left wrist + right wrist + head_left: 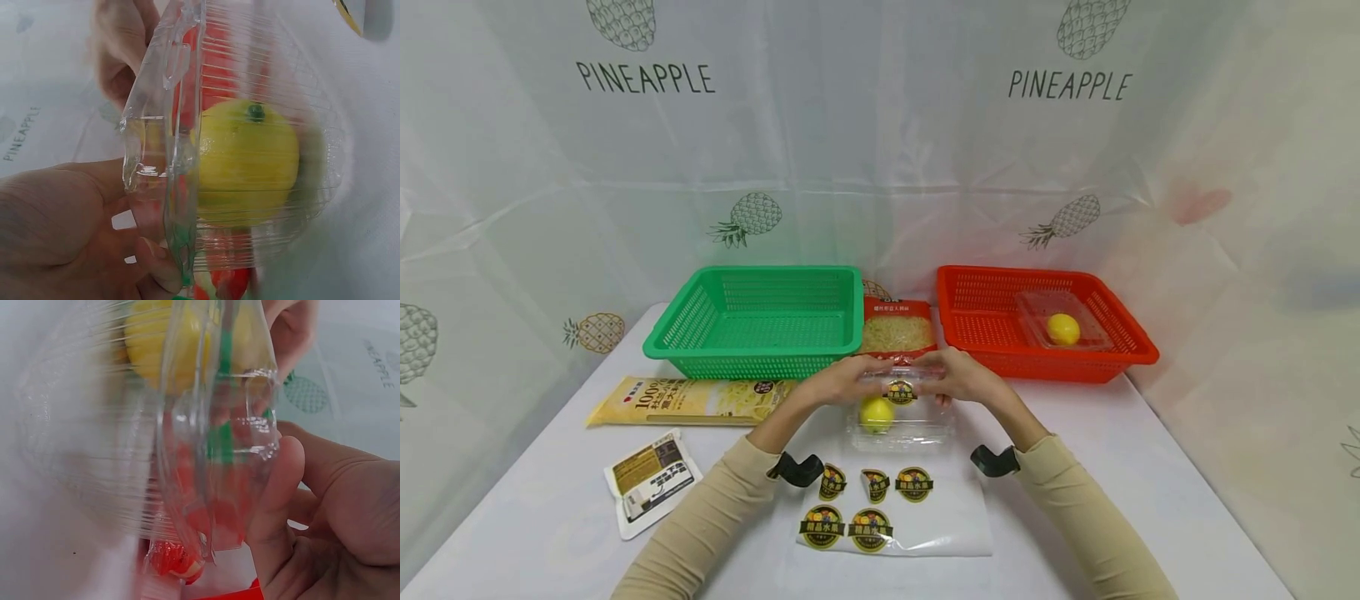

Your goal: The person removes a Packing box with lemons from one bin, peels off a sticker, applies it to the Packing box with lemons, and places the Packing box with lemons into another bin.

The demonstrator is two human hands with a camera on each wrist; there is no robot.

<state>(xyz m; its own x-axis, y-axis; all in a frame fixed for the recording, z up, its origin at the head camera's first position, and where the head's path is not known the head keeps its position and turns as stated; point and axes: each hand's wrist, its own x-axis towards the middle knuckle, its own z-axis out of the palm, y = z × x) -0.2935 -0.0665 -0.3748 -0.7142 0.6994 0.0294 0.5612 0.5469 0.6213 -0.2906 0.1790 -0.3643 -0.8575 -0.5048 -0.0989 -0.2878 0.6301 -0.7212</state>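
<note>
A clear plastic clamshell box [921, 433] sits closed on the white table, in the middle of the head view. Inside it, towards the left, lies a round yellow fruit [250, 165] with a green stem end. A round black-and-gold label [900, 392] is on the lid. My left hand [847, 380] grips the box at its far left, thumb on the lid and fingertips at the rim in the left wrist view. From the other side my right hand [961, 377] holds the far right part, its thumb against the lid in the right wrist view.
A sheet of round labels [936, 521] lies in front of the box. Behind stand a green basket [752, 362] and a red basket [1037, 367] holding another fruit box [1037, 312]. A red pasta bag [897, 329], yellow pasta pack [692, 402] and white packet [653, 482] lie around.
</note>
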